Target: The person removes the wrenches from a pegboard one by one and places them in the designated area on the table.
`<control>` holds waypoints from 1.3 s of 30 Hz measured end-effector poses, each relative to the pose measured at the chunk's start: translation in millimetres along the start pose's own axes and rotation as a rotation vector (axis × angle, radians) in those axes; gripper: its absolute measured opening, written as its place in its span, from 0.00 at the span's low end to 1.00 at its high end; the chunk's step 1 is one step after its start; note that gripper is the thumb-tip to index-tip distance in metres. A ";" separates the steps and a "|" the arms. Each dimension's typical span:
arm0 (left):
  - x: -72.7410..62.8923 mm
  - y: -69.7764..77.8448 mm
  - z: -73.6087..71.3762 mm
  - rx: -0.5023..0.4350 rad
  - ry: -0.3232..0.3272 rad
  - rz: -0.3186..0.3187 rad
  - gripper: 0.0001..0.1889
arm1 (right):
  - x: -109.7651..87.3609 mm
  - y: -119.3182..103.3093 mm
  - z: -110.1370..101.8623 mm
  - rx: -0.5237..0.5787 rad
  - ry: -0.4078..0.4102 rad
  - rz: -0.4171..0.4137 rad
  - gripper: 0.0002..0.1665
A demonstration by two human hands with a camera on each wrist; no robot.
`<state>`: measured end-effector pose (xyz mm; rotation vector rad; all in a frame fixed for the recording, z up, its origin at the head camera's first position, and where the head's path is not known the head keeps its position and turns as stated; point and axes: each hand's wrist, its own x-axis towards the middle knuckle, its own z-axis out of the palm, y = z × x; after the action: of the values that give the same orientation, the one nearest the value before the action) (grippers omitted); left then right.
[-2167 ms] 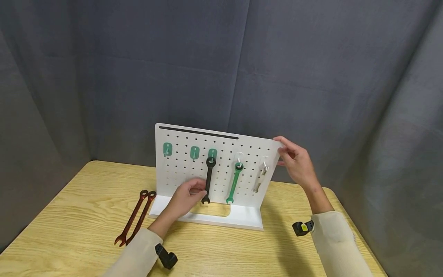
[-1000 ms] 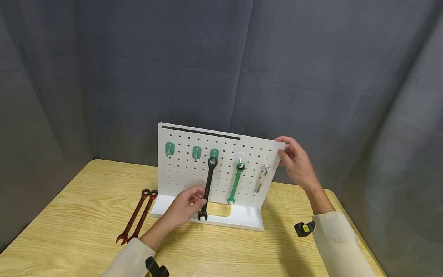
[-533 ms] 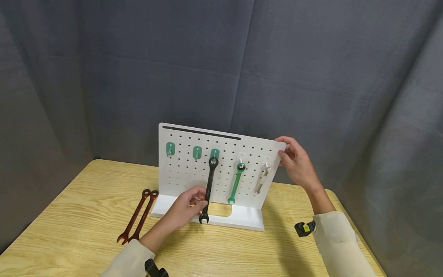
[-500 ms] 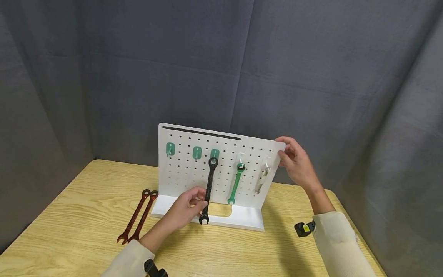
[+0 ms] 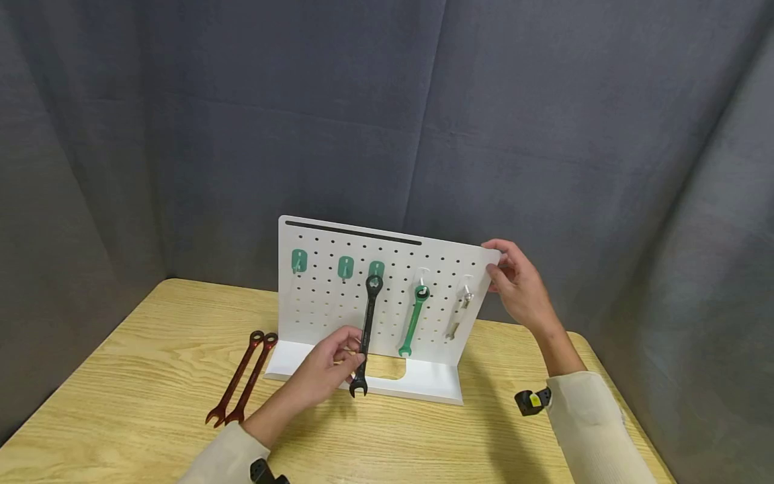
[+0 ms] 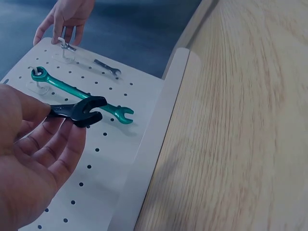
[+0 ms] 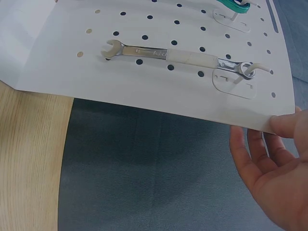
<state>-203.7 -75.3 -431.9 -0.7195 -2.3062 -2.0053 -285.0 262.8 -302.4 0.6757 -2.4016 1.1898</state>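
Note:
In the head view my left hand (image 5: 323, 366) pinches a black combination wrench (image 5: 367, 329) near its open end; its ring end overlaps the third green hook (image 5: 376, 270). The left wrist view shows thumb and fingers on the black shaft, the open end poking out. My right hand (image 5: 519, 282) grips the upper right edge of the white pegboard (image 5: 326, 302), thumb in front and fingers behind. A green wrench (image 5: 413, 323) hangs on a clear hook. To its right hangs a silver wrench (image 7: 144, 52) with a pale band round its shaft.
Two dark red wrenches (image 5: 232, 383) lie side by side on the wooden table (image 5: 151, 363), left of the board. Two green hooks (image 5: 299, 261) at the board's left hold nothing. The board's white base (image 5: 432, 382) has a cutout. A grey curtain (image 5: 302, 121) hangs behind.
Over the two seconds my left hand has drawn the black wrench's lower end down and out from the board. In the last half second it barely moves. The right hand keeps its place.

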 end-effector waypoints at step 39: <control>-12.9 22.2 -1.5 -0.079 -0.018 -0.028 0.16 | -1.3 1.6 0.4 0.007 0.021 -0.006 0.24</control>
<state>-185.1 -79.3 -414.6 -0.7159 -2.2697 -2.1218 -284.9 263.6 -304.3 0.6683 -2.3778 1.1973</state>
